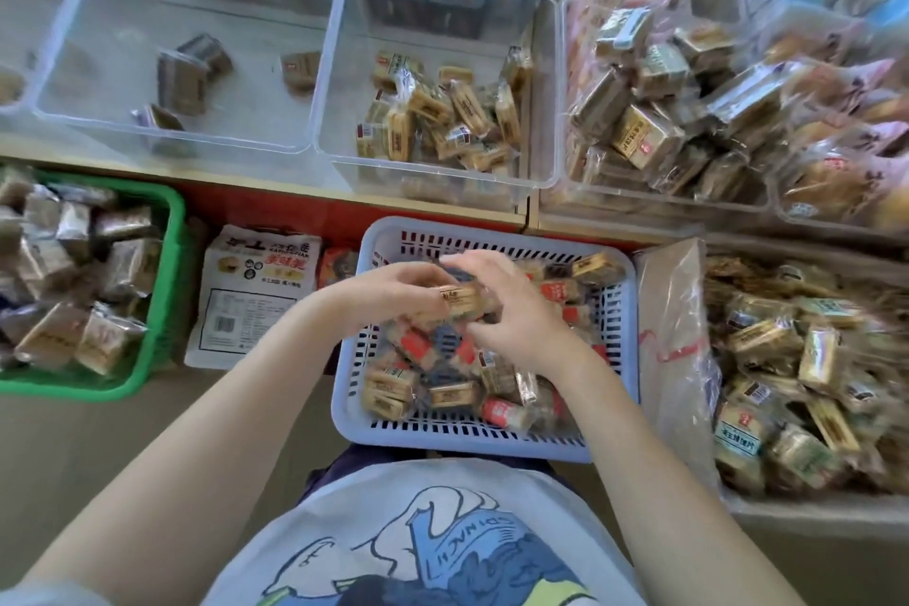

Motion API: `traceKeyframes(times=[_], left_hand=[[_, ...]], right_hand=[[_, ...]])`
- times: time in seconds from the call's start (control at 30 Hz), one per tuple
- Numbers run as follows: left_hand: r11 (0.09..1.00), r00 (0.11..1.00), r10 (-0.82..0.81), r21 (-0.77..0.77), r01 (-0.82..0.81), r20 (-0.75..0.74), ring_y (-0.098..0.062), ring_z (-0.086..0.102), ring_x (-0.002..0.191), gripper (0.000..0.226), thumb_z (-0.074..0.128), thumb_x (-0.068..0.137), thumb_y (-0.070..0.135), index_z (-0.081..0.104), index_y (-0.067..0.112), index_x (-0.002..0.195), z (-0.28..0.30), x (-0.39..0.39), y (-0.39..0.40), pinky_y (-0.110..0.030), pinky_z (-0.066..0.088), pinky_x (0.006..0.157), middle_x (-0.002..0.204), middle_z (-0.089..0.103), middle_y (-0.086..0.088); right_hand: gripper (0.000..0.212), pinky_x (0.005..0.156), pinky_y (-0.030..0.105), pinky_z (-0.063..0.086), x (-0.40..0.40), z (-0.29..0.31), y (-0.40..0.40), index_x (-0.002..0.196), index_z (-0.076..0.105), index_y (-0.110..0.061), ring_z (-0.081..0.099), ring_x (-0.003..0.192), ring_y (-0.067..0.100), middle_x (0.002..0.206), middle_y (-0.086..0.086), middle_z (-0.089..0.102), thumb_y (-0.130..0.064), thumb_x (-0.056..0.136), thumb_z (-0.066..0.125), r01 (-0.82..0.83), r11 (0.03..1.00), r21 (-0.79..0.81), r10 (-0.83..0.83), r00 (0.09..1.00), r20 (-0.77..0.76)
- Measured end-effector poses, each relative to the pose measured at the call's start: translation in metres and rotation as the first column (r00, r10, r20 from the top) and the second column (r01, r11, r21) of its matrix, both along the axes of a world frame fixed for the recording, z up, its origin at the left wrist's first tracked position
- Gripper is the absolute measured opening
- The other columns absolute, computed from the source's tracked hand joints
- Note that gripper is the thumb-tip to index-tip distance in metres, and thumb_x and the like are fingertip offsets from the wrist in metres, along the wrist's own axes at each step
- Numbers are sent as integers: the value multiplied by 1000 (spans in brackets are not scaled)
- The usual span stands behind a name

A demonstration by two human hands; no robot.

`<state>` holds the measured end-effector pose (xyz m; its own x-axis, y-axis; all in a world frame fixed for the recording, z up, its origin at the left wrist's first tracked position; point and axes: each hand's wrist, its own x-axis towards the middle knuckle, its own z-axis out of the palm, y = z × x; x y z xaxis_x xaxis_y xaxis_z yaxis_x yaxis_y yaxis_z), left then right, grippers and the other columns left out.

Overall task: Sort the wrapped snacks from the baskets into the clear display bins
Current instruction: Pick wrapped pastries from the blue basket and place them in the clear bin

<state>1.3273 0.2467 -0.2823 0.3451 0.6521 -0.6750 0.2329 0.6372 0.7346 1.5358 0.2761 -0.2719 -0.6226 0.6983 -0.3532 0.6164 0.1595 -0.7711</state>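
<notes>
So the basket in the middle is a pale lavender-blue with slotted sides, full of tan and gold wrapped snacks mixed with red-orange and dark blue ones, and the basket on the left is bright green with silvery-brown packs. The bins up top are clear plastic, one holding gold-tan wrappers. The shirt is light grey with a blue and white wave print.

Glossy clear plastic bins; perforated plastic basket.
</notes>
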Motion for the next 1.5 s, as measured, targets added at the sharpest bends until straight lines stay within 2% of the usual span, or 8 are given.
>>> traceKeyframes(times=[0.1,0.27,0.57,0.73,0.9,1.07,1.3,1.5], left_hand=[[972,978,206,119,-200,-33,-1,67,90,33,69,77,49,69,35,107,9,-5,0,-26,51,79,97,72,14],[762,749,644,215,-611,-154,-18,65,104,13,55,97,34,66,32,104,-10,-17,-12,-44,54,93,108,70,3],[880,805,475,207,-428,-354,-9,65,94,12,58,96,27,65,29,106,-36,-5,-38,-29,53,79,107,68,8],[957,840,290,134,-257,-458,-17,67,79,16,55,98,29,63,26,112,-55,16,-40,-38,59,72,105,64,9],[993,844,101,100,-57,-526,-6,62,83,19,52,99,27,62,24,115,-74,45,-33,-29,56,66,110,63,7],[994,832,-65,39,103,-551,-14,62,93,23,53,96,25,63,23,117,-79,71,-24,-32,53,77,112,64,4],[993,856,-99,10,121,-508,-16,64,85,20,53,98,27,62,24,116,-75,95,-12,-32,53,70,111,62,4],[994,977,97,-30,-104,-189,-18,71,94,27,67,93,29,62,28,119,-51,96,4,-40,60,85,107,71,3]], right_hand=[[31,94,37,50,-19,18,19,114,65,-30,57,102,7,109,-13,63,-20,85,72,-16,996,85,11,998,63],[27,66,33,52,-43,27,73,110,62,-21,60,80,16,94,-4,65,-37,89,70,250,901,353,-288,956,56],[29,72,28,46,-64,-8,156,125,56,-15,58,96,17,118,5,64,-17,96,56,498,814,298,-552,824,132],[18,64,13,38,-26,-11,95,108,61,-13,50,82,12,101,0,57,-8,91,56,517,686,513,-545,831,-110],[7,65,34,54,44,-79,-4,96,59,-18,65,80,23,85,0,64,-24,96,54,324,921,215,-389,782,488],[56,61,34,46,76,-125,-76,132,30,-18,62,95,30,115,11,57,-46,94,61,150,987,58,-134,568,812],[43,56,33,47,88,-109,-63,128,39,-19,62,79,23,104,4,63,-33,94,62,331,938,101,-314,692,650],[11,58,24,43,89,-45,-33,100,60,-22,56,70,13,87,-3,63,-30,92,62,717,669,-193,-708,695,129]])
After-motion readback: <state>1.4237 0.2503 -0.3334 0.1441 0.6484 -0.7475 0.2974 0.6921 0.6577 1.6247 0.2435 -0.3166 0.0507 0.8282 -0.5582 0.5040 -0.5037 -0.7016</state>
